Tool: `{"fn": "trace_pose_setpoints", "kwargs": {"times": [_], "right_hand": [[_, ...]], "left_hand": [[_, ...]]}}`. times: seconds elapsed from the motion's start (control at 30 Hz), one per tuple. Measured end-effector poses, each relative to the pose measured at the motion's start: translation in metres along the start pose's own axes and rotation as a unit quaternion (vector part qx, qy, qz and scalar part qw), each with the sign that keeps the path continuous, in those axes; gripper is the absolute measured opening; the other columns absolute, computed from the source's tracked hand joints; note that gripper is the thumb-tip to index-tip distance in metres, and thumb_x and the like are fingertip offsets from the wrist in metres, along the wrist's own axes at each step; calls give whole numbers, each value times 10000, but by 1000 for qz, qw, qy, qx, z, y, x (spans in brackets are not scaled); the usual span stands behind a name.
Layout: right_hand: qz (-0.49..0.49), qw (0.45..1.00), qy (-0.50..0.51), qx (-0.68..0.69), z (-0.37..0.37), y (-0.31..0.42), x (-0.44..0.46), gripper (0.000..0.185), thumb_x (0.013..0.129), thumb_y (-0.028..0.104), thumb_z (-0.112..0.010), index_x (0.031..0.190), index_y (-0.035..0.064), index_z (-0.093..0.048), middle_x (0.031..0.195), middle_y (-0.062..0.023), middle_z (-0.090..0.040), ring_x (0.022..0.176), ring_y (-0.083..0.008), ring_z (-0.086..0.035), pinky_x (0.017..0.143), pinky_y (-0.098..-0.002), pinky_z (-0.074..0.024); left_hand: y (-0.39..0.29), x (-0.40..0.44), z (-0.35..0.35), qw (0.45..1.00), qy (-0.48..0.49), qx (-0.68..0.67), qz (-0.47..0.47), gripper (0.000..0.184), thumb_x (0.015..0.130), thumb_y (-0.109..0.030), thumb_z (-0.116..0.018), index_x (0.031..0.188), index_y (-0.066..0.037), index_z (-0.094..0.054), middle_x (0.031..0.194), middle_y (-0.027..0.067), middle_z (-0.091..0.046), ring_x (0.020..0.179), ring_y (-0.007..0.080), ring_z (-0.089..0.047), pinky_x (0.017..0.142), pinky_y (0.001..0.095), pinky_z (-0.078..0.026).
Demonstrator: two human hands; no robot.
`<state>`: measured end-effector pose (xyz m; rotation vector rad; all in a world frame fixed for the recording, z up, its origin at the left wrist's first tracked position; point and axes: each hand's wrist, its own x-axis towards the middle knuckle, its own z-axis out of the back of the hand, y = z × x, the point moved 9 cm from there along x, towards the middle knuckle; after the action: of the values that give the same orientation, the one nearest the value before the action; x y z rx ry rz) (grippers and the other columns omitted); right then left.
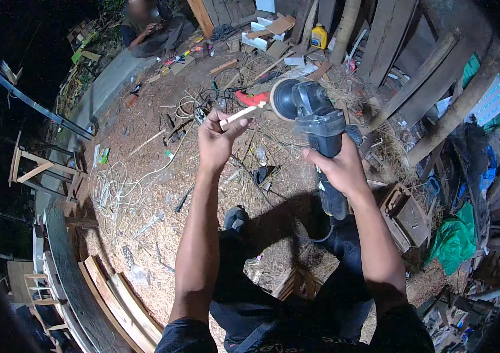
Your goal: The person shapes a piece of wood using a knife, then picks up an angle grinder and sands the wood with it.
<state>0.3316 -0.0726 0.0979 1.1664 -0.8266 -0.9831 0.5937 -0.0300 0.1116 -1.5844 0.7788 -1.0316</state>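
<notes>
A small pale strip of wood (241,116) is pinched in the fingers of my left hand (217,136), its far end close to a sanding disc. My right hand (339,166) is wrapped round the dark body of an angle grinder (323,138), which points away from me. The round disc (283,99) on its head faces left, toward the wood; I cannot tell whether the two touch or whether the disc spins. Behind the wood, a red tool (251,97) lies on the ground.
White cord (112,191) lies tangled on the sawdust at left. Long timber pieces (115,306) rest at lower left. A wooden box (406,215) and a green plastic sheet (456,238) are at right. A yellow bottle (319,36) stands at the back. Another person (147,29) sits at upper left.
</notes>
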Motion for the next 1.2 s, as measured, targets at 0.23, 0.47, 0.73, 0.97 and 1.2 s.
{"fn": "trace_pose_setpoints", "kwargs": {"times": [0.23,0.47,0.73,0.97,1.2], "right_hand": [[84,996,-16,-22,-2,13,-3,348,742,148,-775,999,25,-577,818,-9,-601,705,-105,-561,643,-273,-458],[2,1000,9,-12,0,11,0,457,700,246,-793,1048,27,-593,960,-112,-653,862,-206,-618,797,-355,-480],[61,998,-7,-19,-2,16,-3,382,731,149,-777,1034,23,-581,882,-17,-608,785,-122,-555,727,-291,-466],[120,993,-2,-2,-2,25,-4,364,732,164,-779,1004,27,-578,824,-15,-593,701,-113,-550,649,-284,-461],[-3,1000,-20,-17,10,-3,0,464,680,281,-802,994,16,-587,890,-102,-645,789,-212,-607,745,-357,-482]], "left_hand": [[-1,-1,-3,1000,8,-8,-1,214,822,70,-667,818,-25,-475,875,125,-669,886,189,-672,773,280,-551],[-1,1,9,999,3,44,-31,220,803,76,-689,791,-30,-496,846,99,-673,786,119,-638,706,247,-525],[-10,-2,4,995,10,88,-47,232,796,53,-709,791,-43,-498,853,76,-672,806,97,-618,701,243,-495],[-6,0,0,996,21,76,-51,244,803,68,-692,785,-54,-481,925,112,-687,874,117,-631,739,252,-493],[-5,1,6,999,19,20,-44,215,835,44,-658,850,-57,-468,969,145,-673,904,188,-651,769,311,-538]]}}
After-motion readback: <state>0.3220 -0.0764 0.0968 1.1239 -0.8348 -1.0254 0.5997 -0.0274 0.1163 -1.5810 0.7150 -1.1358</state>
